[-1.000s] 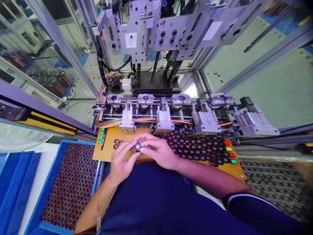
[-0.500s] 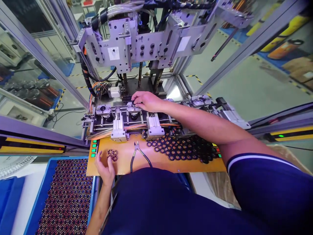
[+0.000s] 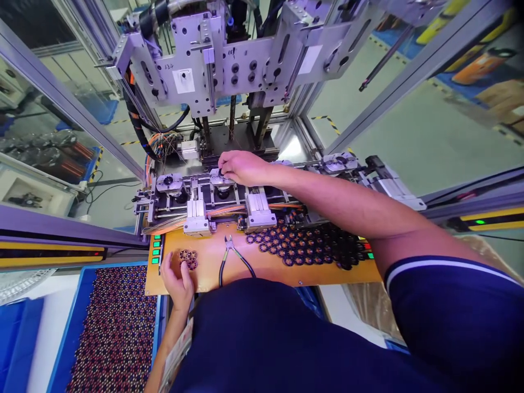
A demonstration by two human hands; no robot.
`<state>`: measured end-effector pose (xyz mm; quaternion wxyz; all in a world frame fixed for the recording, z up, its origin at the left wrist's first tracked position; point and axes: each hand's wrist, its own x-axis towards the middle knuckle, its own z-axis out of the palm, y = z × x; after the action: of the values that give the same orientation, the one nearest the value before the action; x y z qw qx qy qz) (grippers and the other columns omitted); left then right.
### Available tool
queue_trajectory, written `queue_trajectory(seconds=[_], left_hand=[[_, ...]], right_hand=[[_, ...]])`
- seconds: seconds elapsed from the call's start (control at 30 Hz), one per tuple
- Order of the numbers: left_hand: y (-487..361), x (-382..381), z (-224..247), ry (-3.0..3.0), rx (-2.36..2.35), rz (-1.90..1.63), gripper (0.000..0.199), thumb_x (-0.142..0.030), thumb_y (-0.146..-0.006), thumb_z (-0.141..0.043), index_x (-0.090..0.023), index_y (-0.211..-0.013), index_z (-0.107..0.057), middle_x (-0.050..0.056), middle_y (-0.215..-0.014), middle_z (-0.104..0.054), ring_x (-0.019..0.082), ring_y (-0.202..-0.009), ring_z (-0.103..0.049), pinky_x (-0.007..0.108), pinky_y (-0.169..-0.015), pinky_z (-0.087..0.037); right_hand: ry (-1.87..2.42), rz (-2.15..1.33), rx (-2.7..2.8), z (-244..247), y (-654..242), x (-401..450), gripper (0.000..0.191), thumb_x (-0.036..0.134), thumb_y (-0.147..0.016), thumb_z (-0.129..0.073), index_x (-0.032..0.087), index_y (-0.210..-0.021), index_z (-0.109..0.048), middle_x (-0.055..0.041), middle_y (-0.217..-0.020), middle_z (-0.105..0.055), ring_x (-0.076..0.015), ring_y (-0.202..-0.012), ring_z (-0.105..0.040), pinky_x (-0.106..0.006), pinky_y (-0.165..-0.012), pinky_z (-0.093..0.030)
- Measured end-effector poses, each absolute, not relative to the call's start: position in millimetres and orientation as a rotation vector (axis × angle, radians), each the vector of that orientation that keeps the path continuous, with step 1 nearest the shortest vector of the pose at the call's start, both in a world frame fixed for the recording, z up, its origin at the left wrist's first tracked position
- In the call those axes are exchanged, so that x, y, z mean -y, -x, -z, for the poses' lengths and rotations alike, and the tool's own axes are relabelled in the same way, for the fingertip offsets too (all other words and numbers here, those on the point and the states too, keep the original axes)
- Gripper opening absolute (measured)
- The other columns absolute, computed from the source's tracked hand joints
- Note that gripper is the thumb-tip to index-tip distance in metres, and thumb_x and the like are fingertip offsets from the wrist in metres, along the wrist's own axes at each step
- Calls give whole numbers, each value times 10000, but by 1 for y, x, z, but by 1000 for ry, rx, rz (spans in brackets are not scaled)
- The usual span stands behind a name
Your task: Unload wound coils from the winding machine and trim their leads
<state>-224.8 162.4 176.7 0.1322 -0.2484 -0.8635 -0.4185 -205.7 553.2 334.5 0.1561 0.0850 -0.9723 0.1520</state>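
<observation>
My right hand (image 3: 241,168) reaches across the machine to the second metal fixture (image 3: 221,179) from the left. Its fingers are pinched on a small black ring (image 3: 221,173) seated at the fixture's top; the fingers partly cover it. Down on the yellow bench panel (image 3: 213,267), my left hand (image 3: 178,281) rests at the left edge with thumb and fingers apart, holding nothing. Right beside its fingertips lies a small cluster of copper-wound ring cores (image 3: 188,256). Side cutters (image 3: 232,254) lie with jaws slightly apart between the cluster and a large group of black ring cores (image 3: 303,243).
A fixture (image 3: 170,184) stands left of my right hand, another (image 3: 339,161) beyond my forearm. Overhead hangs a metal plate assembly (image 3: 262,68). Green buttons (image 3: 156,252) line the panel's left edge. A blue tray (image 3: 67,333) full of ring cores sits lower left.
The view has shifted slightly, so the overhead plate sits higher in the picture. My right hand stays at the same fixture, and the left hand has hardly moved.
</observation>
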Motion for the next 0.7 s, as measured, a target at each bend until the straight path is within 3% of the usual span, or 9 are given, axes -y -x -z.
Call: queue_trajectory(seconds=[0.23,0.4,0.5,0.7], left_hand=[[225,-162,-176,725,2492,1204,490,-365,-932,-552,-145,-1366,-492,189,-1337,-570,288,-1284,-523,476,-1099,-413],[224,-162,-174,721,2492,1206,493,-365,-937,-543,-151,-1377,-481,186,-1341,-566,283,-1280,-522,472,-1086,-425],[225,-162,-172,729,2489,1199,488,-369,-931,-554,-150,-1363,-493,185,-1331,-568,284,-1273,-526,475,-1091,-422],[229,-163,-173,783,2441,1176,431,-362,-924,-569,-138,-1292,-542,178,-1278,-594,277,-1255,-540,476,-1100,-423]], right_hand=[[-244,-319,2848,-342,206,-552,187,117,-879,-540,115,-841,-723,-74,-1028,-646,-196,-897,-586,-304,-771,-444],[-255,-208,2845,-340,187,-550,280,81,-903,-494,88,-1079,-711,-132,-1235,-623,-280,-1103,-552,-388,-891,-464],[-273,-170,2853,-334,176,-548,378,23,-882,-458,94,-1188,-670,-135,-1287,-606,-285,-1174,-528,-422,-934,-463],[-282,-155,2829,-323,175,-539,337,13,-883,-474,88,-1144,-673,-153,-1175,-644,-294,-1152,-552,-441,-917,-483]])
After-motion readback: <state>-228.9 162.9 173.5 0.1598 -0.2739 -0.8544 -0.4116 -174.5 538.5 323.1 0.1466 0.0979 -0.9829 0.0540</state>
